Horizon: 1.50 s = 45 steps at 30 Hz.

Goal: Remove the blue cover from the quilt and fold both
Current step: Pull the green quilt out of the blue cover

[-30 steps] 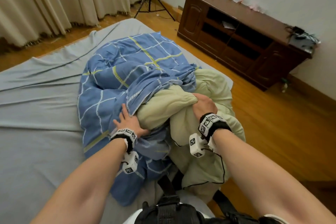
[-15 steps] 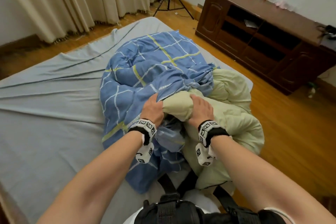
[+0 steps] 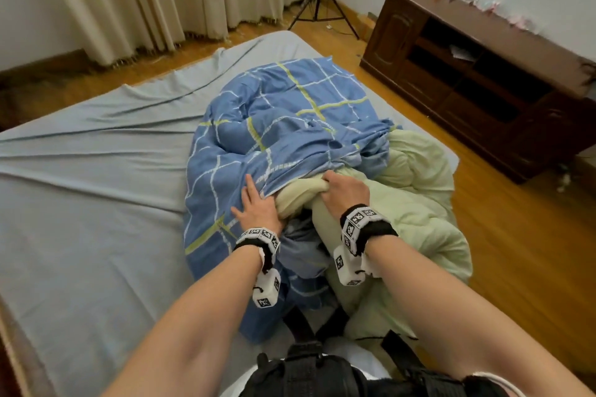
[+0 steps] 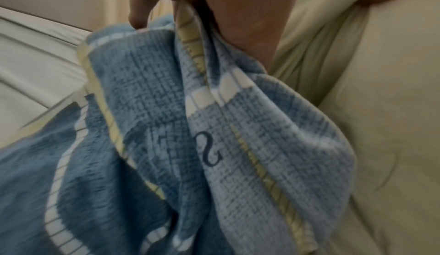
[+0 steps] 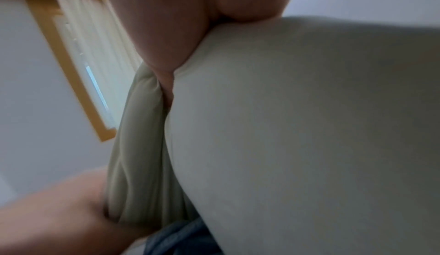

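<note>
On the grey bed (image 3: pixel 96 203), the pale quilt (image 3: pixel 416 203) at three o'clock of the blue cover (image 3: pixel 290 126) is gripped by the right hand (image 3: pixel 345 188), the cover's edge is pinched by the left hand (image 3: pixel 258 206), and both should be pulled steadily apart.

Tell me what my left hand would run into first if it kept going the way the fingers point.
Most likely more of the bunched blue cover: the left hand points up the bed into that mound. Depth is unclear.
</note>
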{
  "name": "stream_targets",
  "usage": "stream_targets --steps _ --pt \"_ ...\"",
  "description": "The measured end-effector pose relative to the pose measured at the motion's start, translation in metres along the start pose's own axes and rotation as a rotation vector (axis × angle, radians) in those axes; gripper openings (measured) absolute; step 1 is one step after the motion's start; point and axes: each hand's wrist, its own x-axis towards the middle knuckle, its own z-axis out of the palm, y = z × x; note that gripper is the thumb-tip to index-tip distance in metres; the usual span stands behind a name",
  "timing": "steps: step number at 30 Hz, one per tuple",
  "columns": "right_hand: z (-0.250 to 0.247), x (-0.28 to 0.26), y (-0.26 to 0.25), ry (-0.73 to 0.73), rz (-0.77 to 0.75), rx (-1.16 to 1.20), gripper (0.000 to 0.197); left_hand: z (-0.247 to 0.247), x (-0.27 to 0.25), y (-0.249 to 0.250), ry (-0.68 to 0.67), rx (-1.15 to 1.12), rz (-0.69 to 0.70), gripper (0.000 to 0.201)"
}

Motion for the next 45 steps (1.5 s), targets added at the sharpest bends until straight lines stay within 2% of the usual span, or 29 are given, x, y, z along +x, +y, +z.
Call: stream_targets --steps 3,7,10,12,15,17,19,20,23,24,26,29,34,39,42,45 --pt "-0.014 0.000 0.021 0.046 0.100 0.049 0.021 0.004 0.013 -0.001 0.046 0.084 0.006 0.048" --pt "-0.027 -0.005 0.041 0.097 0.171 0.077 0.017 -0.012 0.024 -0.002 0.120 0.210 0.102 0.029" --pt "-0.026 -0.006 0.040 0.080 0.186 0.121 0.017 -0.047 0.035 -0.005 0.221 0.313 0.168 0.022" --pt "-0.016 -0.002 0.038 -0.048 0.155 0.184 0.019 -0.073 0.042 -0.017 0.287 0.385 0.189 0.021" --pt "0.010 0.004 0.020 -0.334 0.047 0.282 0.026 -0.095 0.036 -0.045 0.316 0.535 0.190 0.022" --pt "0.028 -0.003 0.007 -0.496 -0.033 0.388 0.034 -0.087 0.023 -0.065 0.231 0.621 0.178 0.025" --pt "0.042 -0.015 0.002 -0.673 -0.042 0.537 0.051 -0.060 0.010 -0.080 0.050 0.629 0.163 0.032" --pt "0.048 -0.020 0.005 -0.730 -0.017 0.592 0.056 -0.042 0.003 -0.083 -0.085 0.610 0.159 0.035" --pt "0.056 -0.026 0.036 -0.726 0.061 0.612 0.049 0.001 -0.021 -0.068 -0.495 0.406 0.125 0.035" --pt "0.056 -0.027 0.050 -0.705 0.088 0.586 0.045 0.013 -0.023 -0.058 -0.546 0.356 0.128 0.033" --pt "0.052 -0.028 0.084 -0.684 0.131 0.542 0.041 0.019 -0.027 -0.025 -0.536 0.287 0.163 0.030" --pt "0.038 -0.031 0.139 -0.653 0.175 0.546 0.036 0.010 -0.028 0.040 -0.445 0.248 0.248 0.028" --pt "-0.004 -0.047 0.252 -0.469 0.238 0.615 0.029 0.017 -0.023 0.188 -0.285 0.253 0.420 0.038" --pt "-0.024 -0.096 0.424 -0.328 0.375 0.669 0.027 0.070 -0.060 0.375 -0.226 0.225 0.633 0.036" --pt "-0.024 -0.138 0.541 -0.274 0.481 0.718 0.027 0.117 -0.095 0.478 -0.224 0.207 0.673 0.034" --pt "-0.026 -0.180 0.646 -0.256 0.567 0.760 0.027 0.161 -0.129 0.567 -0.290 0.270 0.709 0.033"
